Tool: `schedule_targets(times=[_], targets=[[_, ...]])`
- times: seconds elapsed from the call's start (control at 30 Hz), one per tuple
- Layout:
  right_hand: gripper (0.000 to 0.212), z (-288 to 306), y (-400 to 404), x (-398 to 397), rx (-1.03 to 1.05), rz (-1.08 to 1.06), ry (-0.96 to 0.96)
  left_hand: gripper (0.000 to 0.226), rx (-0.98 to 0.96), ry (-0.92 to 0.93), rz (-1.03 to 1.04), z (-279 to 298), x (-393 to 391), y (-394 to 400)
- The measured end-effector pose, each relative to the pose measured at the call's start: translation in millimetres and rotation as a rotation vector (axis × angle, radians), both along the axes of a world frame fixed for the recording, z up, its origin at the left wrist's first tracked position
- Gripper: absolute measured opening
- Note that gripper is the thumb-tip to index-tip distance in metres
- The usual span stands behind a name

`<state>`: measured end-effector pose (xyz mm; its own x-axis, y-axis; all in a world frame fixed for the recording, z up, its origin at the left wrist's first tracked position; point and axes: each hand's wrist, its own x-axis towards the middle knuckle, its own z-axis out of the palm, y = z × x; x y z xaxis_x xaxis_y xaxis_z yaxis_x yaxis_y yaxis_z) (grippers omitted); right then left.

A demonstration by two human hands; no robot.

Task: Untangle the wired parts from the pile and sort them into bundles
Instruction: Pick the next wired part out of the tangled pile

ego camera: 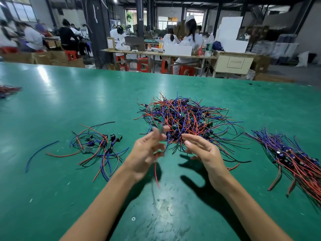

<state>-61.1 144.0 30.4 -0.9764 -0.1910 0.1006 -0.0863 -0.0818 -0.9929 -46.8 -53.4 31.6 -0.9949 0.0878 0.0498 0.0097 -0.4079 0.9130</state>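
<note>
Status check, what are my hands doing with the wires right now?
Left hand holds one wired part. Right hand open by the pile. Nothing blocking.

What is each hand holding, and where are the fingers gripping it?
The left hand pinches a blurred wired part near its small green board, red wire dangling. The right hand holds nothing.

Green desk [69, 101] bearing tangled pile [184, 117] (centre), loose wired parts [99, 146] left, sorted bundle [293, 160] right, stray blue wire [40, 152].

Left hand [147, 150] pinching a blurred wired part [157, 164], right hand [201, 150] relaxed, both before the tangled pile [185, 119].
</note>
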Motion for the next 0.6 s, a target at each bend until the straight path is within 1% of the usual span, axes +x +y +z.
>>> schedule_targets(times=[0.03,0.1,0.13,0.17,0.23,0.3,0.37,0.43,0.5,0.53,0.6], targets=[[0.025,-0.1,1.5,-1.6,0.012,-0.012,-0.016,0.039,0.16,-0.018,0.017,3.0,-2.8,-7.8],[0.02,-1.0,3.6,-4.0,0.035,-0.029,-0.04,0.037,0.519,-0.05,0.063,7.0,-6.6,-24.5],[0.018,-1.7,4.1,-4.9,0.052,-0.04,-0.049,0.033,0.646,-0.054,0.104,8.1,-7.2,-32.6],[0.017,-2.6,4.1,-5.7,0.074,-0.057,-0.05,0.029,0.722,-0.047,0.155,8.1,-7.7,-40.0],[0.015,-6.7,5.4,-7.6,0.136,-0.119,-0.017,0.028,0.785,-0.019,0.247,6.9,-9.0,-51.1],[0.017,-11.2,7.8,-10.7,0.223,-0.212,0.051,0.037,0.852,0.011,0.301,7.1,-9.4,-58.8],[0.016,-13.9,11.2,-13.0,0.34,-0.299,0.122,0.05,1.036,0.028,0.287,8.2,-10.0,-63.5],[0.015,-16.2,16.2,-15.1,0.554,-0.362,0.187,0.053,1.202,0.024,0.242,9.4,-9.9,-65.9],[0.017,-18.8,21.0,-15.4,0.804,-0.367,0.235,0.055,1.232,0.005,0.245,9.9,-9.2,-67.4],[0.016,-19.7,22.6,-14.9,0.89,-0.366,0.25,0.056,1.238,0.003,0.252,10.5,-9.0,-67.8],[0.016,-20.3,24.5,-14.3,0.957,-0.389,0.262,0.06,1.27,0.009,0.252,12.2,-8.1,-70.5]])
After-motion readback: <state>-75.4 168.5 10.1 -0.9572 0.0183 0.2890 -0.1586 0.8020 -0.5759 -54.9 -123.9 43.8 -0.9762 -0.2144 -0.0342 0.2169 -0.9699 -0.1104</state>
